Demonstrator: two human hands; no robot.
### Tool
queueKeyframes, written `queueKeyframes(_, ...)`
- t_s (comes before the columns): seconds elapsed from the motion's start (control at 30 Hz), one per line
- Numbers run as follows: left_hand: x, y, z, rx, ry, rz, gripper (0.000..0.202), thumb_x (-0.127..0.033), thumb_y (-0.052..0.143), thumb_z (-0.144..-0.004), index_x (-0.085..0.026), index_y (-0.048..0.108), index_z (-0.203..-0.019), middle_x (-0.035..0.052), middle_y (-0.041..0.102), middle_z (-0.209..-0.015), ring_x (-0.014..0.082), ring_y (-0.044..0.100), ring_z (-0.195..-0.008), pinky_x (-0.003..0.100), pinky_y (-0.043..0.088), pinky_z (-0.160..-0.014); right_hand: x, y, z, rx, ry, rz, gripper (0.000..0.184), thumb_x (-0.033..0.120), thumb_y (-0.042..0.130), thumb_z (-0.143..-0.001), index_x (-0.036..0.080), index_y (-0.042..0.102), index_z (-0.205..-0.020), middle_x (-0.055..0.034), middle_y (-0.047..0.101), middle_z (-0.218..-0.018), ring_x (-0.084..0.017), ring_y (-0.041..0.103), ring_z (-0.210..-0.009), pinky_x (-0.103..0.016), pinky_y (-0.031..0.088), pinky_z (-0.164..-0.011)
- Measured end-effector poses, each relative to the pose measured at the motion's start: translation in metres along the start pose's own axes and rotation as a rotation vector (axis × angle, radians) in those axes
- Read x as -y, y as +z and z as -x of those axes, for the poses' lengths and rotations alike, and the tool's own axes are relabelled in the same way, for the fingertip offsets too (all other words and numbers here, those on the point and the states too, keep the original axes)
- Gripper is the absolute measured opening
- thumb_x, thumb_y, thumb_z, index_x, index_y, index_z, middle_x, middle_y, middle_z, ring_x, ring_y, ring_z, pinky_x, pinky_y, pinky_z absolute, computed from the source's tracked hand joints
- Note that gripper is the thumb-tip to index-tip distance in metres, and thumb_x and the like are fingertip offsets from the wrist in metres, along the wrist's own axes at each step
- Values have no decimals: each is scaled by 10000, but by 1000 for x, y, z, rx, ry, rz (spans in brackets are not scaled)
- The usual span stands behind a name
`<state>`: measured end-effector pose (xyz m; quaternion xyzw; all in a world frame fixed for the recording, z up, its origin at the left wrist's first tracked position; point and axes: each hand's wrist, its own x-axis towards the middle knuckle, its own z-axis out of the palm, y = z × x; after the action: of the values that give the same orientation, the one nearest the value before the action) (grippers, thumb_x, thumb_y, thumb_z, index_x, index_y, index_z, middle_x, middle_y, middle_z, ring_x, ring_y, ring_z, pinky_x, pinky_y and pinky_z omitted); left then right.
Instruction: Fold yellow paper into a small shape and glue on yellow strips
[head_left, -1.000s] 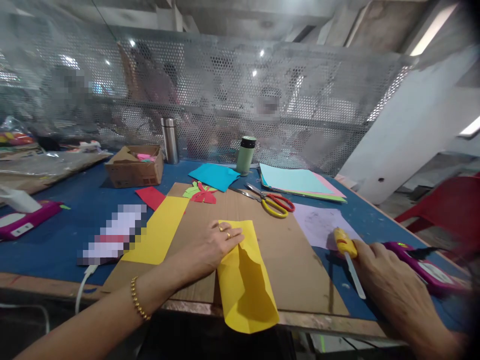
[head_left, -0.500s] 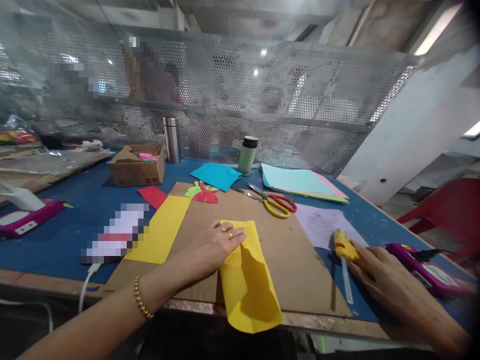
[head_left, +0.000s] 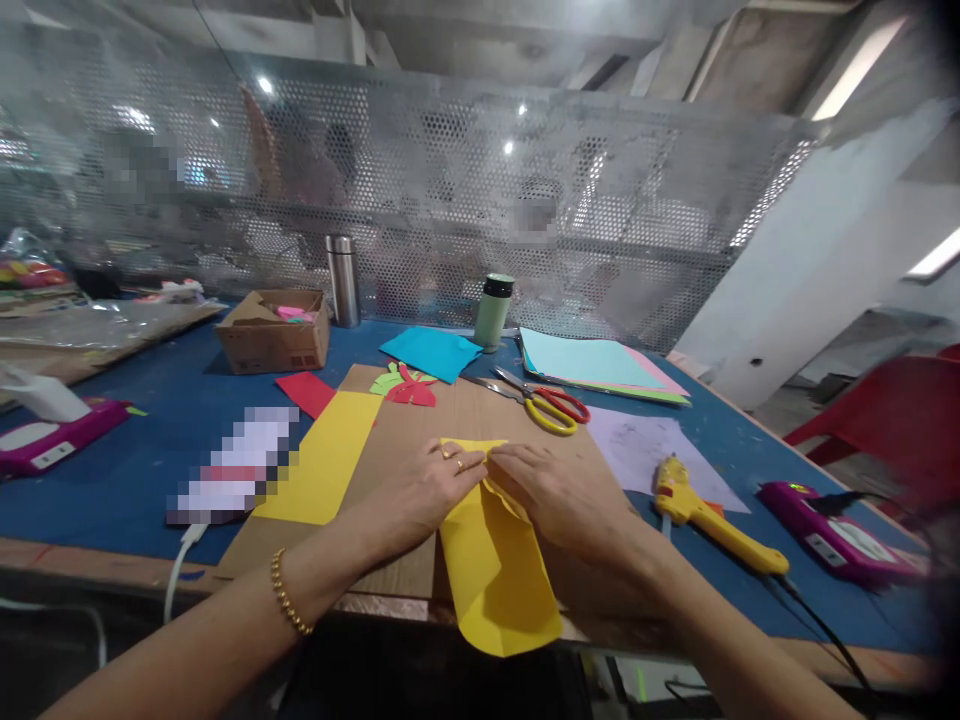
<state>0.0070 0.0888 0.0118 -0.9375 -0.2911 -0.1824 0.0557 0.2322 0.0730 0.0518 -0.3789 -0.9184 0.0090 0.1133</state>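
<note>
The folded yellow paper (head_left: 499,570) lies on the near edge of a cardboard sheet (head_left: 592,440), its lower end hanging over the front lip of the blue surface (head_left: 150,420). Both hands rest on its upper part. The left hand (head_left: 424,490) is spread flat with its fingers straight and close together, pinning the paper's left side down. The right hand (head_left: 559,495) lies over the right side, and its fingertips meet the left's at the creased top edge. Whether it pinches that edge or only presses on it cannot be told. Held this way from both sides, the paper seems to be kept from springing open or sliding, and the cardboard gives a firm backing under it.

Just right of the cardboard, a yellow glue gun (head_left: 705,510) lies on its side, free of either hand, with its nozzle end at the edge of a lilac paper sheet (head_left: 652,445) and its cord trailing toward the front. Farther right sits a magenta device (head_left: 840,535). Behind the hands lie red-and-yellow-handled scissors (head_left: 544,403), a red and green paper cutout (head_left: 409,388) and a cyan sheet (head_left: 431,350), all near enough to reach. A flat yellow sheet (head_left: 322,460) overlaps the cardboard's left side. At the back stand a green bottle (head_left: 493,312), a steel flask (head_left: 342,280), a cardboard box (head_left: 271,335) and a stack of coloured paper (head_left: 600,365).
</note>
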Motion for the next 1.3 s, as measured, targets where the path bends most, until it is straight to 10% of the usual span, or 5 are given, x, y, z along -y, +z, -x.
queueKeyframes(0.73,-2,-9,2,-4,-129,113,290,-104,399,-1007,-149,679,-1071,119,638,-1093,257,534,-1059,422,451,-953,0,14,-12,0,56,62,217,126,446,-1004,181,642,-1078,-92,664,-1064,-223,580,-959,-376,422,-865)
queueKeyframes(1.03,1,-27,11,-19,-237,343,404,-199,361,-1038,-207,626,-1343,109,680,-1218,240,593,-1119,409,472,-985,-4,-24,28,-320,201,-191,258,196,397,-1004,175,649,-1055,-119,733,-1024,-224,689,-938,-360,536,-815)
queueKeyframes(1.3,-3,-35,-17,76,-322,685,419,-265,400,-1012,-177,625,-1355,114,709,-1279,229,658,-1140,370,517,-982,14,-34,24,-96,286,-298,280,254,471,-972,174,697,-1117,-102,754,-1029,-197,692,-865,-298,519,-735)
